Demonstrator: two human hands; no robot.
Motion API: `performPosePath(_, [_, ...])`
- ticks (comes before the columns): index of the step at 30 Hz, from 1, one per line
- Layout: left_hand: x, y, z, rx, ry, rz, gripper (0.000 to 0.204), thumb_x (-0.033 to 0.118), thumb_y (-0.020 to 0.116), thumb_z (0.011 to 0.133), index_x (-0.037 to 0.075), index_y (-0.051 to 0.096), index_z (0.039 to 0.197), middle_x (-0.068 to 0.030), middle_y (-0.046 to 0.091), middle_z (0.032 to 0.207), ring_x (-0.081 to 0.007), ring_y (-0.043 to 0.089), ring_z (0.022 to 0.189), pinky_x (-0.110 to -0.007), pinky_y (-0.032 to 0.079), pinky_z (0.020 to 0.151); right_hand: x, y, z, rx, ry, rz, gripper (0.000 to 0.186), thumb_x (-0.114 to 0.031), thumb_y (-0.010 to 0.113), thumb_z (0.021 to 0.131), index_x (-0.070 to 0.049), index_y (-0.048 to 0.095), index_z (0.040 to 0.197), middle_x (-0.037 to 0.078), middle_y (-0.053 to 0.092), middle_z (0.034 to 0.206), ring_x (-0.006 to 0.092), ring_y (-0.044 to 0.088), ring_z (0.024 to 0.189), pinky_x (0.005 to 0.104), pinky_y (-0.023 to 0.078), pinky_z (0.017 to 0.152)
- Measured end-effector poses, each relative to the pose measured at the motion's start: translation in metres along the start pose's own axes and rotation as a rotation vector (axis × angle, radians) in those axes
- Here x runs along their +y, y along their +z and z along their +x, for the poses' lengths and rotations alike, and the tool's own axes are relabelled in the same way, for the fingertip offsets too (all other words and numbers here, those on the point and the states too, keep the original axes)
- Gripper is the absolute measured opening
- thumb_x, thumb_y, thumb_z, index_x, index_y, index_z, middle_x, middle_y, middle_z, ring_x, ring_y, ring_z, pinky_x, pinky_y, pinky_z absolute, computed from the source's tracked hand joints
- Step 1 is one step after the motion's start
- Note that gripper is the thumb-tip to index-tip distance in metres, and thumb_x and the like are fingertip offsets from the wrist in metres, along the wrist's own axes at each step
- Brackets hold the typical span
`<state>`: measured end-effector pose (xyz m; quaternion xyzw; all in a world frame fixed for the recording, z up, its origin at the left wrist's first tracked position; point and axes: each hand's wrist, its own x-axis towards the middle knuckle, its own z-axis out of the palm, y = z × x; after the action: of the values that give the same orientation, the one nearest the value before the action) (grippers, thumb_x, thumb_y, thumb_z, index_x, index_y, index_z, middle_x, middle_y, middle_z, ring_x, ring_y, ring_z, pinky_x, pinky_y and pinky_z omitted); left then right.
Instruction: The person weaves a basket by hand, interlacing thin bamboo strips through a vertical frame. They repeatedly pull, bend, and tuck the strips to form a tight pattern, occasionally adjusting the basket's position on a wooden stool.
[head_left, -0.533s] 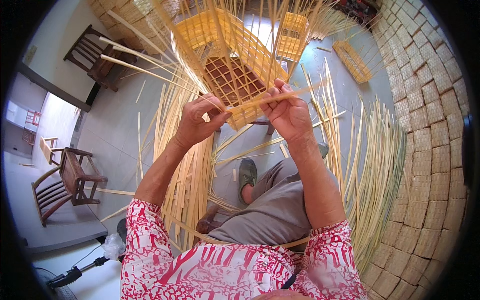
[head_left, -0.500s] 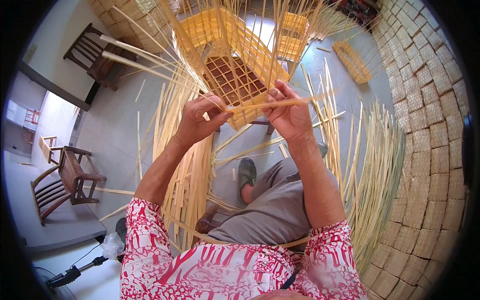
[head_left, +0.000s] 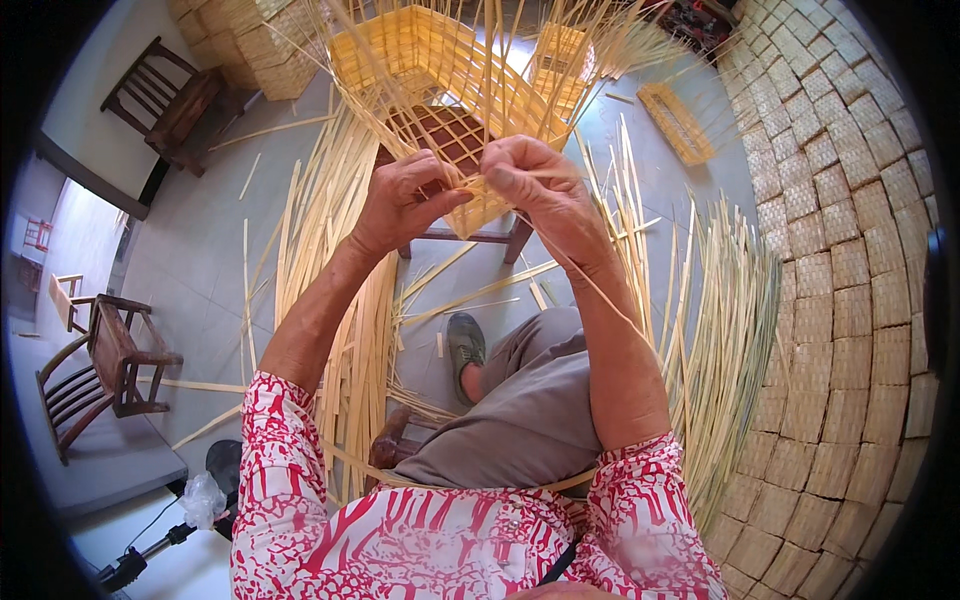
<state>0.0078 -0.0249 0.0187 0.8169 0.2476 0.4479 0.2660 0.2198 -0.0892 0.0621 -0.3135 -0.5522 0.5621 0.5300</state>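
A yellow basket (head_left: 512, 88) of woven bamboo strips, its long loose ends sticking up and outward, leans away in front of me on a dark wooden stool (head_left: 516, 240). My left hand (head_left: 405, 205) pinches the basket's near corner between thumb and fingers. Close beside it, my right hand (head_left: 540, 185) is closed on a thin bamboo strip (head_left: 600, 292), whose tail runs down across my right forearm. The fingertips and the weave between the two hands are partly hidden.
Loose bamboo strips (head_left: 345, 340) cover the floor on the left, with a greener bundle (head_left: 715, 340) on the right. Two more yellow baskets (head_left: 675, 125) stand farther back. Stacked woven pieces (head_left: 830, 300) line the right side. Wooden chairs (head_left: 125, 350) stand left.
My right hand has moved left and turned inward, closer to my left hand. The strip that stretched out to the right now trails down over my forearm. The view has shifted slightly.
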Motion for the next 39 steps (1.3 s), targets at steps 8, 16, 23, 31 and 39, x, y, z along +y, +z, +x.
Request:
performPosePath(8, [-0.004, 0.004, -0.005, 0.044, -0.03, -0.028, 0.017, 0.012, 0.082, 0.083, 0.003, 0.069, 0.087, -0.0053, 0.063, 0.08, -0.012, 0.063, 0.065, -0.026, 0.051, 0.059, -0.005, 0.003, 0.001, 0.27, -0.089, -0.195, 0.034, -0.016, 0.063, 0.098, -0.001, 0.06, 0.129, 0.008, 0.066, 0.109, 0.0135, 0.059, 0.101, 0.0295, 0.049, 0.089])
performPosePath(16, [0.005, 0.011, -0.012, 0.151, -0.1, -0.023, 0.015, 0.008, 0.082, 0.083, 0.002, 0.069, 0.088, -0.0052, 0.068, 0.086, -0.013, 0.067, 0.073, -0.026, 0.054, 0.062, 0.005, -0.014, 0.004, 0.633, -0.301, -0.045, 0.031, -0.031, 0.06, 0.102, -0.005, 0.062, 0.084, 0.0, 0.057, 0.085, 0.0128, 0.054, 0.079, 0.029, 0.044, 0.071])
performPosePath(23, [0.001, 0.017, -0.014, 0.232, -0.035, -0.025, 0.014, 0.006, 0.079, 0.086, 0.002, 0.067, 0.093, -0.0049, 0.066, 0.087, -0.0112, 0.063, 0.069, -0.024, 0.052, 0.062, -0.005, -0.034, 0.025, 0.569, -0.071, -0.051, 0.024, -0.022, 0.057, 0.096, -0.007, 0.068, 0.111, 0.002, 0.068, 0.098, 0.0108, 0.058, 0.085, 0.0259, 0.047, 0.075])
performPosePath(31, [-0.002, 0.024, -0.015, 0.338, -0.015, 0.056, 0.013, 0.007, 0.077, 0.089, 0.003, 0.066, 0.094, -0.0062, 0.065, 0.085, -0.0118, 0.062, 0.067, -0.025, 0.05, 0.06, 0.004, -0.051, 0.022, 0.825, -0.202, 0.379, 0.015, -0.019, 0.047, 0.104, -0.006, 0.054, 0.104, 0.007, 0.06, 0.088, 0.0172, 0.061, 0.075, 0.0331, 0.055, 0.069])
performPosePath(39, [0.004, 0.03, -0.015, 0.341, -0.048, 0.054, 0.011, 0.005, 0.073, 0.092, 0.002, 0.064, 0.095, -0.0067, 0.064, 0.081, -0.0126, 0.062, 0.067, -0.025, 0.05, 0.061, 0.019, -0.062, 0.021, 0.947, -0.173, 0.58, 0.031, -0.029, 0.04, 0.11, -0.002, 0.051, 0.099, 0.012, 0.057, 0.086, 0.0222, 0.062, 0.074, 0.0405, 0.06, 0.072])
